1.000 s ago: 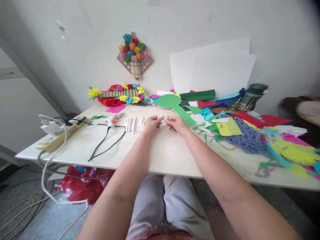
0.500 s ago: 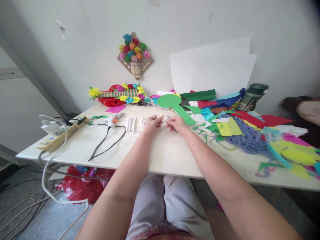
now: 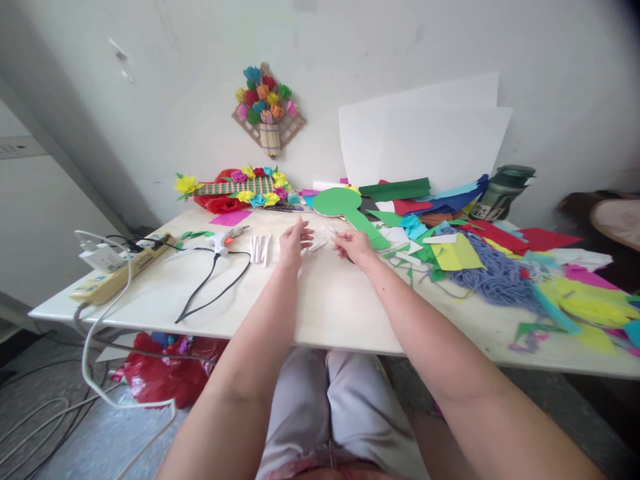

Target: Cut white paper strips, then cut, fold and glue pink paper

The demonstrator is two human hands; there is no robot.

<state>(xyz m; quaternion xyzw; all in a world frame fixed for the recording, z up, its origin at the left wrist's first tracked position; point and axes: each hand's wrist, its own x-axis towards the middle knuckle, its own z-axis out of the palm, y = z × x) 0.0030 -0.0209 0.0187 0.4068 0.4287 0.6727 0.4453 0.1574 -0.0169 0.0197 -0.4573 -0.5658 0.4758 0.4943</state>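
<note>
My left hand is over the table with its fingers apart and nothing visible in them. Just to its right lie small white paper pieces, partly blurred. My right hand is closed around what look like scissors; a pale tip shows past the fingers, and the rest is mostly hidden. Several short white paper rolls lie side by side left of my left hand. Behind my right hand is a green paper shape with a round head and a long stem.
A glue gun with a looped black cord lies at left, near a power strip. Coloured paper, blue-grey yarn and a dark green bottle crowd the right. A flower-trimmed woven piece rests by the wall.
My left hand has let go of the white piece near my right hand, moved slightly left and opened. White pieces now show between the hands. My right hand has barely moved.
</note>
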